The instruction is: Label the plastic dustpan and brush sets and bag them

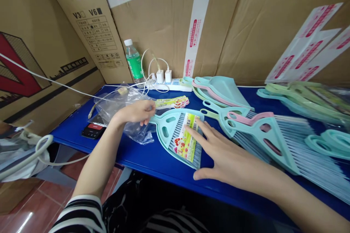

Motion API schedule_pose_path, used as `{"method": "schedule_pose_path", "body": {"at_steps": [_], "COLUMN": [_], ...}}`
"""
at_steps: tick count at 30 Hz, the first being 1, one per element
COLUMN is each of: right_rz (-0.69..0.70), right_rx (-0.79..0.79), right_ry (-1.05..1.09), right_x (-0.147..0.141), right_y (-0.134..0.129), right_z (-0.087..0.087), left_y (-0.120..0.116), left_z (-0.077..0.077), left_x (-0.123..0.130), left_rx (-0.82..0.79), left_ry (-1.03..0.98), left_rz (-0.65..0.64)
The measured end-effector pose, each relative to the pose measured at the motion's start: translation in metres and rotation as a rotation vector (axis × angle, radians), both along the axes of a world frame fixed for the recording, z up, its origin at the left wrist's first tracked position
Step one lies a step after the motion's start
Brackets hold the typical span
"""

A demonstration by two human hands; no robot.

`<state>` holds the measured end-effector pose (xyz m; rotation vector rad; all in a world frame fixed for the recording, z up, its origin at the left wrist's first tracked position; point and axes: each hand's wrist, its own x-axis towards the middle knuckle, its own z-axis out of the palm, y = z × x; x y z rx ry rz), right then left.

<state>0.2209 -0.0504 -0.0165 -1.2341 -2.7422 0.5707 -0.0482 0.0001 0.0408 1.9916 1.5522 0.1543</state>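
Note:
A light-blue dustpan [162, 123] lies on the blue table with a grey-bristled brush in it and a yellow printed label [188, 140] on the bristles. My left hand [142, 112] is by the handle end at the left, its fingers curled; whether they grip the handle is hard to see. Over the right side of the label, my right hand [210, 145] is spread with fingers apart, fingertips at the label's edge. A fan of loose labels [172, 102] lies behind the dustpan. Clear plastic bags [139, 131] lie beneath and beside my left hand.
Stacked dustpans [232, 89] and brushes [290, 134] cover the right side. Bagged ones [314, 102] lie farther right. A power strip [177, 86], bottle [134, 62] and phone [93, 131] are at the back and left. Cardboard boxes [164, 25] stand behind.

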Motion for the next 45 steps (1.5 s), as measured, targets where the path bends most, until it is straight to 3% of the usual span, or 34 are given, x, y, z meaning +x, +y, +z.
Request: {"method": "schedule_pose_path", "body": {"at_steps": [3, 8, 14, 20, 25, 30, 34, 38, 45], "right_rz": [-0.016, 0.025, 0.038, -0.025, -0.078, -0.187, -0.334, -0.333, -0.375], "right_rx": [0.058, 0.166, 0.137, 0.117, -0.022, -0.393, -0.578, -0.754, -0.748], "right_ry": [-0.045, -0.021, -0.105, -0.119, 0.078, 0.582, 0.862, 0.903, 0.951], "right_x": [0.004, 0.009, 0.006, 0.01, 0.017, 0.009, -0.003, -0.008, -0.004], "right_y": [0.0, -0.001, 0.003, 0.007, 0.01, 0.015, 0.017, 0.016, 0.015], "right_z": [-0.003, -0.007, -0.001, -0.006, -0.006, 0.0, -0.002, -0.008, -0.01], "left_y": [0.001, -0.001, -0.001, -0.004, -0.004, 0.0, 0.001, 0.001, 0.001], "left_z": [0.0, -0.001, -0.004, -0.003, -0.004, -0.007, -0.01, -0.009, -0.007], "left_x": [-0.001, -0.005, -0.004, -0.004, -0.004, -0.001, 0.002, 0.004, 0.001], "left_rx": [0.043, -0.089, -0.048, -0.03, -0.075, -0.15, -0.089, 0.017, 0.151], "left_ry": [0.029, -0.085, 0.022, -0.038, -0.035, 0.03, 0.074, 0.129, 0.175], "left_rz": [0.037, -0.08, -0.05, -0.177, -0.213, -0.173, -0.175, -0.199, -0.22]}}
